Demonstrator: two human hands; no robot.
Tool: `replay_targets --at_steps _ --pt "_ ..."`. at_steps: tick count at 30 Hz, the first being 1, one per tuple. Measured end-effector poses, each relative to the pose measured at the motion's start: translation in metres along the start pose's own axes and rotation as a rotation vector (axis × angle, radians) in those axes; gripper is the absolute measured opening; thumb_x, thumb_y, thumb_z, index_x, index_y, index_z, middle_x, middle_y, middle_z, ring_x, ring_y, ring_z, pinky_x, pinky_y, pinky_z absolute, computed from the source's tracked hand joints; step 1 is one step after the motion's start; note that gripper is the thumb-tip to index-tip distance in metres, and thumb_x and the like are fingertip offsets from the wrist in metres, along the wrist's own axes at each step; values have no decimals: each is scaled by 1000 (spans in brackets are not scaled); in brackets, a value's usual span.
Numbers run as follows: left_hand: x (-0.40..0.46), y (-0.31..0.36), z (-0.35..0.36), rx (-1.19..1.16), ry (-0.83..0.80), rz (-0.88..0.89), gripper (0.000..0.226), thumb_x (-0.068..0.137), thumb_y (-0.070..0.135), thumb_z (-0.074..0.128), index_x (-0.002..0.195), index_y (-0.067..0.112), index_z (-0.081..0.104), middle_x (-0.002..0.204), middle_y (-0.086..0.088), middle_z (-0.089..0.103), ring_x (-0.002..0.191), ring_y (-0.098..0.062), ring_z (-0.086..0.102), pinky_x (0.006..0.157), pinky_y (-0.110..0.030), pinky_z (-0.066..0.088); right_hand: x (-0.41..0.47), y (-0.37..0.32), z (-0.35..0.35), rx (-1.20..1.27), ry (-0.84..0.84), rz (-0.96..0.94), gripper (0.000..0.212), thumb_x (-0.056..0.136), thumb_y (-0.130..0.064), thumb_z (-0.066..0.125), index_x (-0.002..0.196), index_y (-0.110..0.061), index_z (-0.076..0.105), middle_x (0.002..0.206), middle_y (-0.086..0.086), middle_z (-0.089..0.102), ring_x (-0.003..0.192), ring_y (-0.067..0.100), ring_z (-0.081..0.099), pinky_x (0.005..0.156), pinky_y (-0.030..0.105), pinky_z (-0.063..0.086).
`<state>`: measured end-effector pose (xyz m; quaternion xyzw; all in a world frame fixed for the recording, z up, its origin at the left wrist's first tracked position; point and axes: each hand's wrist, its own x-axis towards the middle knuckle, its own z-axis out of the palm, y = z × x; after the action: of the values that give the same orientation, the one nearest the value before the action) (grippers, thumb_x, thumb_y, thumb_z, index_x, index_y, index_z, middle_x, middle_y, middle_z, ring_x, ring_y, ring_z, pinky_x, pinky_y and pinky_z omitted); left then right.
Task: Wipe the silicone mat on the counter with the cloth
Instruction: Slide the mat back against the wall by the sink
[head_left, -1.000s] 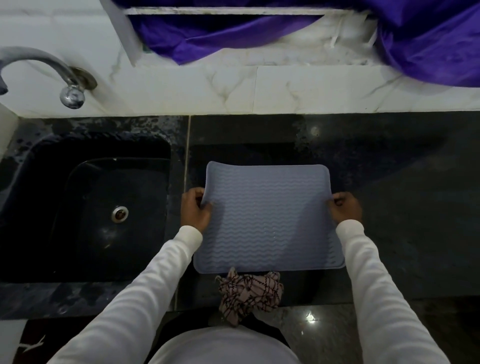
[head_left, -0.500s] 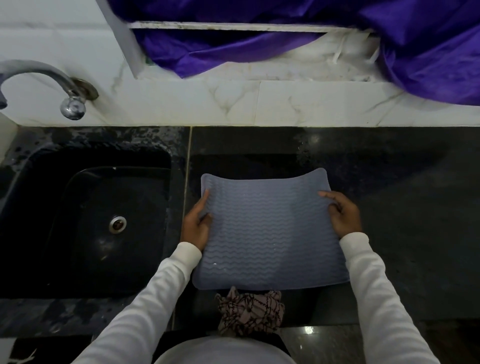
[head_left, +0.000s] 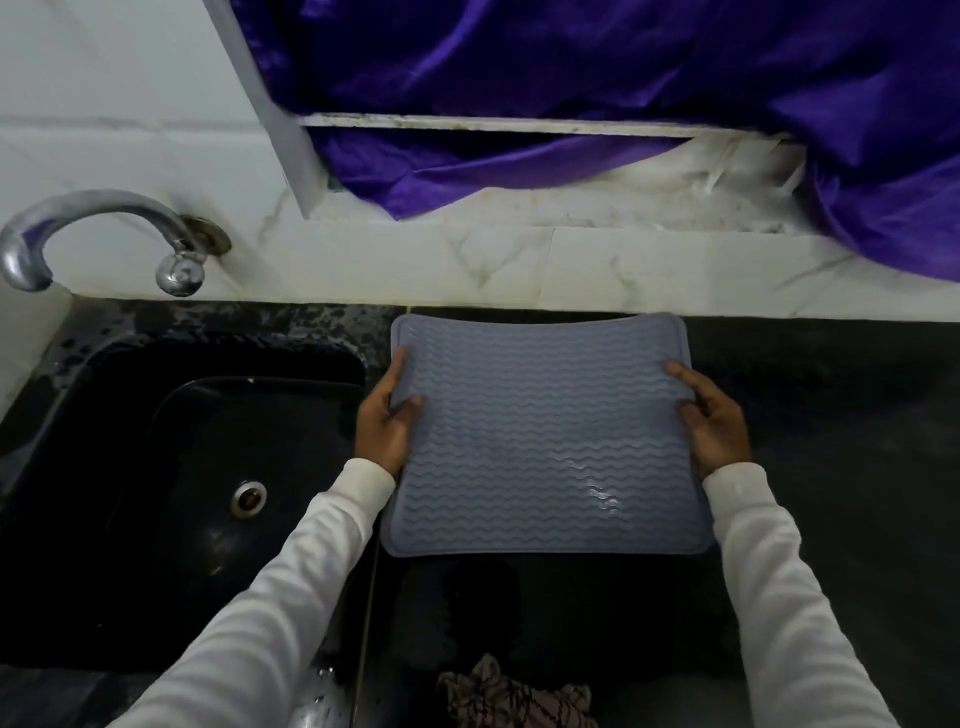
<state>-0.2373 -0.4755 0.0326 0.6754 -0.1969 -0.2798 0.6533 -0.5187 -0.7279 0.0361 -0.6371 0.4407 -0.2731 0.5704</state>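
Observation:
The grey-blue silicone mat (head_left: 540, 436), ribbed with wavy lines, is held over the dark counter (head_left: 831, 467), its far edge close to the white wall tiles. My left hand (head_left: 387, 421) grips its left edge, thumb on top. My right hand (head_left: 714, 415) grips the right edge the same way. The mat bows slightly between them. A crumpled patterned cloth (head_left: 514, 696), pink with dark lines, lies on the counter at the bottom, apart from the mat.
A black sink (head_left: 156, 493) with a metal drain fills the left side. A chrome tap (head_left: 104, 234) curves out from the marble wall above it. Purple fabric (head_left: 623, 78) hangs over the ledge behind the counter.
Both hands have carried the mat away from the cloth toward the back wall. A wide gap of bare counter now separates the mat and the cloth.

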Motion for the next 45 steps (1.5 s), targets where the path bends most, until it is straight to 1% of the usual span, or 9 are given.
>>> replay_targets --at_steps 3,7,9,12,15,20,25,32,45 --pt "37 -5 2 34 4 0 59 94 -8 52 146 17 42 149 3 43 136 -15 42 111 -32 39 30 0 13 13 -6 24 50 94 5 42 124 -29 63 136 -8 54 123 12 52 107 33 41" --pt "75 -15 7 119 -2 22 61 93 -12 51 147 15 41 151 3 39 135 -11 39 97 -6 39 62 4 28 28 10 84 51 95 4 41 123 -31 64 137 -4 52 121 17 52 105 35 43" --pt "88 -24 7 144 -8 3 61 92 -12 52 147 15 42 151 3 39 133 -7 40 98 -6 38 73 8 32 37 23 110 51 95 3 41 121 -34 65 137 -3 52 120 18 52 104 36 44" --pt "103 -38 5 163 -23 -69 62 93 -10 53 147 17 42 151 2 39 111 14 51 100 -13 39 85 19 33 21 44 144 52 95 4 41 118 -36 65 138 -3 51 122 19 51 105 37 43" --pt "108 -48 3 210 -33 -87 62 93 -10 53 148 16 40 145 6 41 92 23 52 90 -5 40 90 31 31 -35 44 181 50 96 4 40 122 -32 64 140 -3 48 126 21 48 109 43 40" --pt "110 -66 2 367 -38 -94 65 94 -6 51 148 28 38 145 12 37 131 -6 37 102 -15 31 94 40 32 -108 25 191 46 97 3 39 131 -23 58 144 0 44 125 18 44 108 37 39" --pt "112 -70 1 489 -31 -68 65 96 -1 50 151 28 34 147 6 40 124 -6 38 103 -19 31 102 39 35 -172 9 160 47 97 3 39 134 -20 54 146 1 42 132 23 40 112 39 34" --pt "117 -72 -2 622 -83 -18 63 97 6 52 152 29 32 154 0 38 139 -23 39 107 -22 29 102 42 34 -183 9 155 45 98 0 40 135 -21 53 148 4 38 134 26 37 113 43 33" --pt "123 -75 -1 816 -93 -15 66 96 14 55 153 32 27 161 6 25 140 -27 39 111 -40 36 104 54 31 -486 -22 -27 51 94 9 41 139 -14 47 150 9 36 138 25 33 109 25 24"
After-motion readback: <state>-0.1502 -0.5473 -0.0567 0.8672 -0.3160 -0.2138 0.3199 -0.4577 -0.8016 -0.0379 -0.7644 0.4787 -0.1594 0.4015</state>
